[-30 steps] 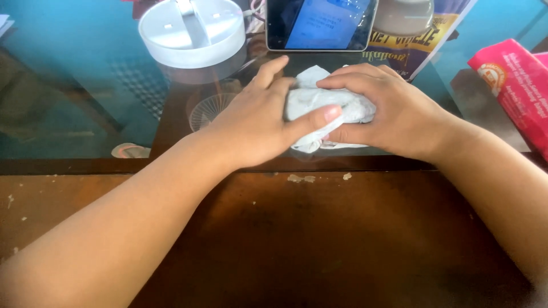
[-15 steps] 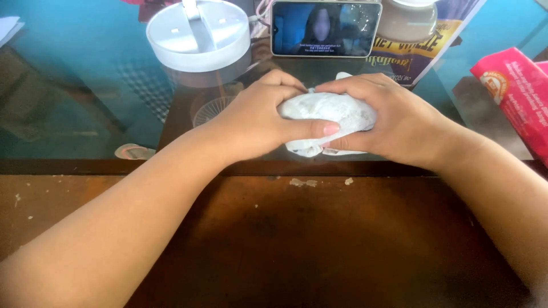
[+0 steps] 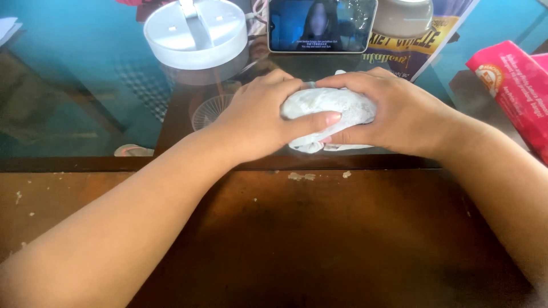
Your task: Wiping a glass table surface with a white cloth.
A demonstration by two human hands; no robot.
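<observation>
Since a second ago, my left hand [image 3: 260, 122] has curled its fingers over the bundle [image 3: 328, 111]; they were spread then. Both hands now clamp that white wrapped lump on the glass table [image 3: 85, 102], my right hand [image 3: 394, 117] cupping its far end. I judge this as mid-squeeze; next wants even pressure. Beyond stands a phone [image 3: 321, 25].

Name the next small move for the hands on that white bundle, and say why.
Probably tuck the loose flap under. Both the left hand and right hand wrap the white bundle over the glass tabletop, yet a fold of it hangs out beneath the left thumb.
</observation>
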